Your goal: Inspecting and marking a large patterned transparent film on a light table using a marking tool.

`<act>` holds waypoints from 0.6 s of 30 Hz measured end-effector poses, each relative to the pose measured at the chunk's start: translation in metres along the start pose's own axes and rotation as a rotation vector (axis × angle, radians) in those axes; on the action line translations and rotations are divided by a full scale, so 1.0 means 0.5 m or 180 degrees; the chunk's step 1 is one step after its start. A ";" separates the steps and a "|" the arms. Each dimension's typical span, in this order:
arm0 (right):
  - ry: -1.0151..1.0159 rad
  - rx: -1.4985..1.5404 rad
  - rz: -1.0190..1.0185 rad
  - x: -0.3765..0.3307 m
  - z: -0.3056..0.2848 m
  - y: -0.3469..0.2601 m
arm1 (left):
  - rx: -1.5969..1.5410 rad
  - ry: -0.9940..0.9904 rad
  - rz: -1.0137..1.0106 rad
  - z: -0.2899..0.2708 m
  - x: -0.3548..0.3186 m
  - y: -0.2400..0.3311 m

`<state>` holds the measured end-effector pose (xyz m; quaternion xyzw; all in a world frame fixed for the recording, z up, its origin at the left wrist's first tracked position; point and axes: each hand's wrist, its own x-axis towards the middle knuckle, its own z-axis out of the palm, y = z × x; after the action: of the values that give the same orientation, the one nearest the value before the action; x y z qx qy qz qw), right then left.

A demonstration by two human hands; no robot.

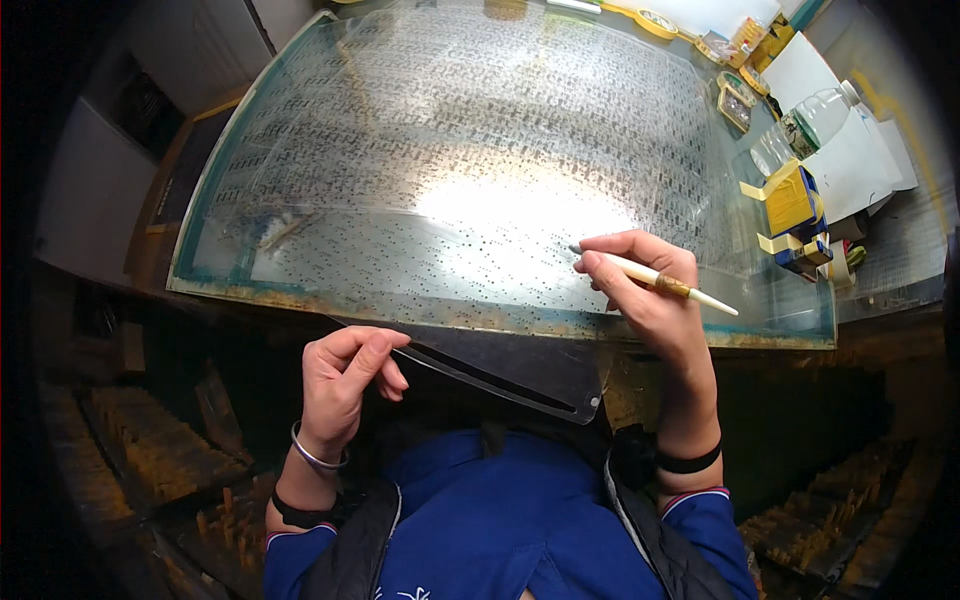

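My right hand (650,285) is closed round a slim brush-like tool (712,300) with a cream handle and a brown band. Its dark tip rests on or just above a translucent sheet (350,255) dotted with small black marks; contact cannot be told. My left hand (345,375) is below the table's near edge, thumb and fingers pinched at the end of a dark strip with a clear edge (490,380). This strip slants down to the right in front of my body. Bright glare washes out part of the sheet to the left of my right hand.
The glass-topped table (215,275) has a worn near edge. At the right stand a clear plastic bottle (815,125), a blue and yellow tape-wrapped box (793,205) and white papers (865,165). Yellow tape rolls (655,22) lie at the back. Racks of small wooden pieces (150,450) sit below.
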<state>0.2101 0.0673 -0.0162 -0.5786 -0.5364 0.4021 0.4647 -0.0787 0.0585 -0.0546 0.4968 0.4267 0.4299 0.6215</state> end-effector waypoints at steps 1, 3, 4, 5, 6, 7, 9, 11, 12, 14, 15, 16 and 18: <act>-0.0074 0.0000 -0.0023 0.000 -0.002 0.002 | 0.0002 -0.0005 0.0008 0.000 0.001 0.000; -0.0226 0.0002 -0.0070 0.000 -0.006 0.007 | -0.0018 -0.0009 0.0017 0.000 0.001 -0.001; -0.0119 0.0043 -0.0025 0.001 -0.003 0.004 | -0.0027 -0.0009 0.0022 0.000 0.001 -0.001; -0.0012 0.0085 0.0020 0.001 0.001 -0.002 | -0.0024 -0.0009 0.0018 0.000 0.002 -0.001; 0.0100 0.0125 0.0070 0.001 0.004 -0.005 | -0.0023 -0.0013 0.0011 0.000 0.002 -0.001; 0.0059 0.0087 0.0004 0.000 0.005 -0.001 | -0.0021 -0.0018 0.0004 0.000 0.002 -0.001; -0.0037 0.0018 -0.0127 0.000 0.003 0.009 | -0.0011 -0.0010 0.0021 -0.001 0.002 -0.002; -0.0748 0.0012 0.0129 -0.011 -0.012 -0.008 | -0.0012 0.0000 0.0019 -0.001 0.000 0.000; -0.1003 0.0062 0.0076 -0.015 -0.017 -0.013 | -0.0017 -0.0007 0.0014 0.000 0.001 0.001; -0.1152 0.0377 0.0239 -0.018 -0.030 -0.022 | -0.0005 -0.0006 0.0022 0.000 0.002 0.003; -0.0965 0.0569 0.0412 -0.021 -0.032 -0.034 | 0.0007 -0.0006 0.0033 0.001 0.002 0.003; -0.0577 0.0674 0.0381 -0.017 -0.030 -0.044 | 0.0018 -0.0007 0.0044 0.001 0.002 0.003; 0.0047 0.0611 -0.0069 0.003 -0.029 -0.014 | -0.0003 0.0012 0.0032 0.000 0.002 0.001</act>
<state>0.2227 0.0674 -0.0059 -0.5285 -0.4981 0.4423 0.5262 -0.0784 0.0593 -0.0544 0.4979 0.4252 0.4342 0.6187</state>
